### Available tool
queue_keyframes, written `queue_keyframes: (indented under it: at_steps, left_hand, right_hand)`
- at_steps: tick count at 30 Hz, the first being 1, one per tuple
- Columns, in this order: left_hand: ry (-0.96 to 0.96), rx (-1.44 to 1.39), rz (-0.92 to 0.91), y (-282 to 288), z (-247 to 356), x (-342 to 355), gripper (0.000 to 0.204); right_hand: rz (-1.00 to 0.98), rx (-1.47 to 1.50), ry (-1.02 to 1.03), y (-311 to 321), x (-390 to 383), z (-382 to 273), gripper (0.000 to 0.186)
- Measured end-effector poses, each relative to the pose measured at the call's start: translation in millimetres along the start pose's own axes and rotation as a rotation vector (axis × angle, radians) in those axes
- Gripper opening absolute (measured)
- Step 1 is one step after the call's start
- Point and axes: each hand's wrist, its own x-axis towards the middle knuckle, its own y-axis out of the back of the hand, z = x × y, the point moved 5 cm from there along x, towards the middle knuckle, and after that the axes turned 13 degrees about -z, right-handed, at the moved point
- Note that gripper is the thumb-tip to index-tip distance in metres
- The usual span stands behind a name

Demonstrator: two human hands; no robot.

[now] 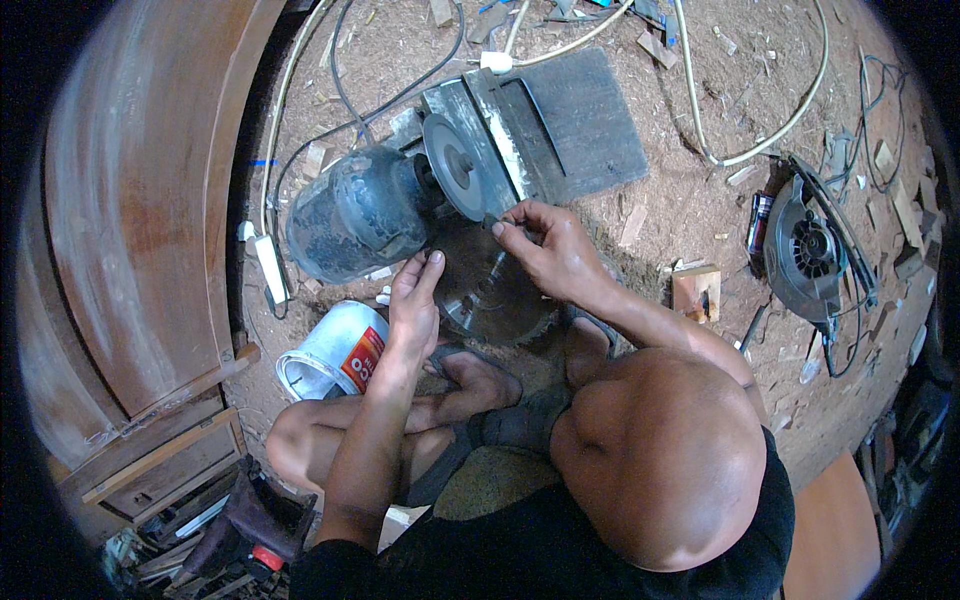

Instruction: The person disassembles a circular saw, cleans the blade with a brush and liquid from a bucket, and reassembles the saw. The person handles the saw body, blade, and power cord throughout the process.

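Note:
A round, toothed circular saw blade [482,298] is held tilted between my two hands, close in front of a bench grinder. My left hand [412,300] is closed on the blade's left edge, thumb and fingertips together. At its upper right edge my right hand [553,252] pinches the rim, right beside the grey grinding wheel [452,168]. The blade's rim is at or very near the wheel's lower edge; whether they touch I cannot tell. A worn, dark motor [350,215] carries the wheel on its shaft. My bare feet are just below the blade.
A white bucket [325,345] lies on its side at the left. At the right rests a handheld circular saw [812,245], near a wood block [696,292]. Cables and a pale hose [700,140] cross the sawdust-covered floor. Wooden panels [140,180] stand along the left.

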Motion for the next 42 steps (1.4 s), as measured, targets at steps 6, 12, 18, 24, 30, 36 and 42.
queue_keyframes:
  at_steps: [6,12,18,24,30,36,42]
  left_hand:
    - [0.000,-0.011,0.008,-4,2,-2,0.017]
    - [0.007,-0.024,-0.015,-5,2,-1,0.016]
    - [0.010,-0.025,-0.017,-5,2,-1,0.016]
    - [0.013,-0.020,0.017,-10,6,-4,0.015]
    - [0.008,-0.043,-0.017,-5,2,-2,0.015]
    - [0.015,-0.047,-0.036,-13,7,-5,0.017]
    - [0.012,-0.057,-0.064,-14,8,-7,0.020]
  right_hand:
    - [0.008,0.002,0.018,1,1,-2,0.028]
    - [0.006,0.052,-0.021,-1,2,3,0.028]
    - [0.032,-0.004,0.043,0,1,-5,0.028]
    - [0.010,0.008,0.034,-1,2,-4,0.026]
    - [-0.006,-0.027,0.015,1,0,-9,0.025]
    - [0.015,0.013,0.034,-1,-1,-5,0.029]
    - [-0.003,0.026,-0.005,-3,-4,-2,0.030]
